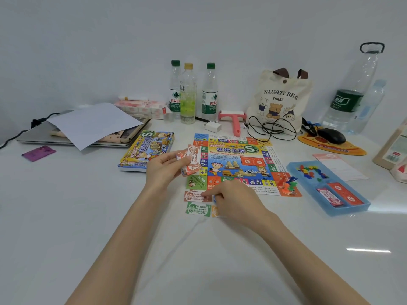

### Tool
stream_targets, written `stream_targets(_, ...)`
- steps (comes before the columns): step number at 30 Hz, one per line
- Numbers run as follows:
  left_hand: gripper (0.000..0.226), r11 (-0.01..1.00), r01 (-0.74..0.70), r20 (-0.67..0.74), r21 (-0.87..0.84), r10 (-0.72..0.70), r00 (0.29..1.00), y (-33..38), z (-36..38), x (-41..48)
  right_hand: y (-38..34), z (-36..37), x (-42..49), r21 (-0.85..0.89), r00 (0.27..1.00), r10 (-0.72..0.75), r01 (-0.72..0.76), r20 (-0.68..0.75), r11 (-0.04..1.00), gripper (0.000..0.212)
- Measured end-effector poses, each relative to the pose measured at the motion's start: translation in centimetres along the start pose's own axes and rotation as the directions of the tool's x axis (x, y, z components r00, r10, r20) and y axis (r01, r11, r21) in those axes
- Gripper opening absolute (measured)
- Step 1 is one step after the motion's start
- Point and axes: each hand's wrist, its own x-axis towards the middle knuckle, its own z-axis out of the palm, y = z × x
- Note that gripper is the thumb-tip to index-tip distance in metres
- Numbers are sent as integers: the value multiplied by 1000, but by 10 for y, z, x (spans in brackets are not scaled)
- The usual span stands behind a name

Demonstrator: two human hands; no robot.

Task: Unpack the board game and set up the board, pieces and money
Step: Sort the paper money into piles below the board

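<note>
On the white table, both hands are at the play money by the unfolded board.
Left hand grips a stack of notes over the board's left edge. Right hand lies knuckles-up with its fingertips down beside the red note and green note just below the board; whether it pinches anything is unclear. Game box lies left, blue tray right.

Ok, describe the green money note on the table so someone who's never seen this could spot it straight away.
Find the colourful game board lying flat mid-table. Just off its near left corner, paper notes lie by the right hand. The green note is the nearest one on the left, with a reddish-brown note just beyond it, and the only green one laid out.
</note>
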Motion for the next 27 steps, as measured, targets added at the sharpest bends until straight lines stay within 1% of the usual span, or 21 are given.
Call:
stream_targets(2,21,1000,3,21,11,-3,1000,0,0,0,3,0,1,105,997,15,-8,-70,994,46)
stream_targets(5,23,996,23,83,81,-30,996,1,-1,0,12,-3,7,383,958,88,24,-272,924,31)
stream_targets(6,24,991,27,108,128,-41,993,1,-2,0,13,-4,9,445,942,111,45,-318,895,26)
stream_targets(8,30,978,22,172,209,-59,983,1,-1,-1,11,-8,13,512,924,139,69,-356,856,23)
stream_targets(10,31,967,1,229,255,-61,972,2,2,-4,8,-10,18,572,916,173,71,-361,817,24)
stream_targets(13,30,963,-20,263,269,-54,963,3,6,-9,7,-11,24,672,907,259,35,-332,739,11)
stream_targets(14,30,964,-19,265,264,-54,963,4,6,-9,8,-11,25,717,908,289,17,-302,697,8)
stream_targets(17,33,971,-2,261,239,-62,963,5,5,-8,10,-10,26,854,932,323,-29,-165,519,15)
stream_targets(20,33,979,23,269,204,-79,960,6,5,-8,10,-11,24,914,940,328,-50,-93,402,15)
stream_targets(22,35,984,37,262,176,-83,961,6,5,-8,9,-12,24,946,925,370,-42,-85,322,11)
stream_targets(23,36,985,39,254,170,-82,964,5,5,-7,9,-12,24,954,913,396,-28,-97,298,10)
stream_targets(25,36,985,49,244,164,-88,966,5,3,-6,12,-14,24,963,896,424,14,-133,270,9)
stream_targets(27,34,986,58,240,156,-95,966,5,3,-6,17,-17,24,964,894,420,43,-155,263,12)
